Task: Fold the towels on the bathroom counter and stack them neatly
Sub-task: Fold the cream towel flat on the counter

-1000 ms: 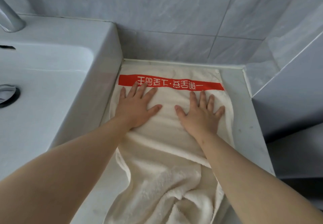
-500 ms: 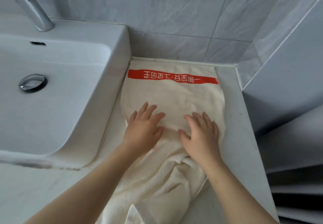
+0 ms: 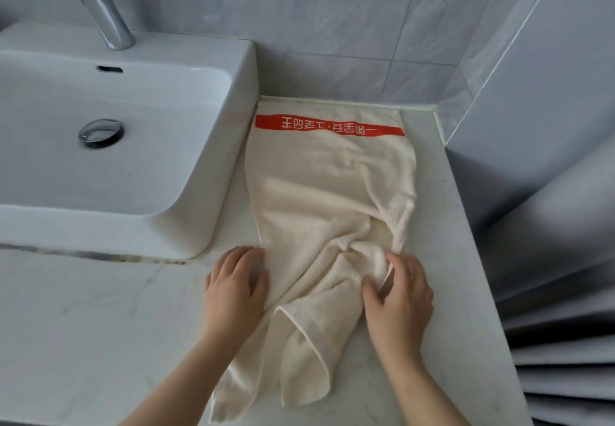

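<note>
Towel (image 3: 327,189) lying on counter (image 3: 100,325), right of sink (image 3: 186,51), far end touching wall (image 3: 332,26). Tap (image 3: 103,3) standing at sink's back rim. Your left hand (image 3: 236,289) sitting at towel's left edge, your right hand (image 3: 399,296) pinching bunched fold on its right side.

On the red band (image 3: 329,125) across the cream towel (image 3: 332,192) we see white characters, upside down; we cannot read them.

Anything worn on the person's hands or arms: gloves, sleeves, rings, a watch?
Nothing visible. Left hand and right hand are ungloved, no rings on the visible fingers; both forearms are bare to the frame edge, no sleeve, watch or bracelet.
</note>
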The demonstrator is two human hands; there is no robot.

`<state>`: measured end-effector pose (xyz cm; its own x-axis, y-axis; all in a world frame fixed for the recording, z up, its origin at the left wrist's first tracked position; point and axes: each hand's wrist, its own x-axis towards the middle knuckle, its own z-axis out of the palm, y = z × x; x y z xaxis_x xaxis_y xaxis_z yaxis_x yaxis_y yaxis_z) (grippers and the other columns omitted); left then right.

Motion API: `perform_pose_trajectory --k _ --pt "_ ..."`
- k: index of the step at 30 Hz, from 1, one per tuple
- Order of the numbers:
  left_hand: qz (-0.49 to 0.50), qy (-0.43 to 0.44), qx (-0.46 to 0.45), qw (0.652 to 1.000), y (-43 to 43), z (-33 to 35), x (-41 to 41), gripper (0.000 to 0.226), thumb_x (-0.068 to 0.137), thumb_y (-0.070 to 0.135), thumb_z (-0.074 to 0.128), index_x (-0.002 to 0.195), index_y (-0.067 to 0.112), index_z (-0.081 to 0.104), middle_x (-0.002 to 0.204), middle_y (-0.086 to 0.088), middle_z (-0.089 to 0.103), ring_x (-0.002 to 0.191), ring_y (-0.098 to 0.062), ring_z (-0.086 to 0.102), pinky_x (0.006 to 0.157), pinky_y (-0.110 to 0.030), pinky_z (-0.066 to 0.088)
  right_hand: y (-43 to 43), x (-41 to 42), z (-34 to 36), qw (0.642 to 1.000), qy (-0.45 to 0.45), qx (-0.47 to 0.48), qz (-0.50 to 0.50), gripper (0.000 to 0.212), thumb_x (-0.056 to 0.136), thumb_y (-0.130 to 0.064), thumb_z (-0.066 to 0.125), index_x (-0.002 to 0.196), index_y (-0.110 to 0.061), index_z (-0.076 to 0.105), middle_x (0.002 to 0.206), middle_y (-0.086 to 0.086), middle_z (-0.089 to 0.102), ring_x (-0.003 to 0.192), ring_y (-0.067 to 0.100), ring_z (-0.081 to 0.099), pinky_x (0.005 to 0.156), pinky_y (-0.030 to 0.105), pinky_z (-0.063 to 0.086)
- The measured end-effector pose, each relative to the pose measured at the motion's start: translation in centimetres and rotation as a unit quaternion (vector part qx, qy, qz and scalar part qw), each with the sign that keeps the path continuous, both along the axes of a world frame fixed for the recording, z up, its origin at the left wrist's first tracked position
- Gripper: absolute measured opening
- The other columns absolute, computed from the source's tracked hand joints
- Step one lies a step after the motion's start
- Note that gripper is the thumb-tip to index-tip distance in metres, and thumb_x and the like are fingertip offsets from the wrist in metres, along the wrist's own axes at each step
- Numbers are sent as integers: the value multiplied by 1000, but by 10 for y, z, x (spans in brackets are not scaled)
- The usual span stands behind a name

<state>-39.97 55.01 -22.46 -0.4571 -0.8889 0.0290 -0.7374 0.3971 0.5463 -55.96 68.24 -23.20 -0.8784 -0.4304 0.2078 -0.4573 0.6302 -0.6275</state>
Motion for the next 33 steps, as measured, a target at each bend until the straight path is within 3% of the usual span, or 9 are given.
perform_pose_trajectory --k 6,8,11,18,24,26,28,31,33 --pt "64 5 -6 998 2 2 3 11 89 20 60 91 14 68 96 -3 62 100 -29 48 84 -31 32 8 -9 -2 1000 -8 19 12 26 81 -13 70 107 -14 68 89 11 66 87 37 55 73 41 41" --pt "46 -11 -13 999 3 2 8 19 90 29 57 91 14 68 93 -3 63 98 -30 50 82 -32 32 12 -15 -3 999 -11 24 41 25 82 -11 67 107 -13 68 83 10 65 81 35 56 71 40 42" --pt "-6 -37 -28 999 6 2 17 53 81 60 34 92 21 68 94 2 61 97 -27 50 82 -32 31 18 -18 -2 998 -26 5 63 24 86 -6 62 109 -11 66 83 8 64 80 33 57 71 40 44" --pt "-116 -60 -116 985 7 -7 32 71 75 83 27 99 29 65 104 9 61 103 -17 45 84 -38 36 31 7 3 997 29 62 41 47 67 -9 76 112 -17 65 94 6 65 90 36 57 75 42 43" --pt "-54 -15 -12 998 1 3 26 65 73 69 25 94 26 68 100 15 53 102 -12 40 81 -25 19 37 -6 9 997 -9 60 52 22 74 0 66 92 -13 66 67 -9 46 73 21 45 68 33 32" --pt "-35 -9 15 999 -5 5 26 48 85 59 38 90 22 68 94 12 52 97 -14 41 79 -25 22 41 -14 12 997 -23 69 26 16 76 -2 64 86 -13 63 64 -11 43 72 21 45 68 32 30" --pt "-10 -19 24 999 -11 6 29 27 93 38 50 79 19 64 88 7 53 91 -18 44 76 -28 27 49 -22 14 997 -29 72 -9 9 79 -4 63 83 -12 63 68 -5 47 72 22 45 69 32 30" --pt "76 -34 33 996 -18 12 38 33 89 26 54 59 15 46 74 -2 52 75 -26 47 65 -31 33 60 -32 21 991 -31 108 -67 9 84 -6 58 87 -9 66 84 8 53 80 29 48 75 36 34" --pt "106 -72 12 992 -19 19 38 13 85 24 57 76 16 56 90 -7 56 85 -30 50 72 -35 37 60 -31 27 986 -22 144 -87 11 84 -7 59 91 -10 67 99 13 56 96 35 48 84 40 34"
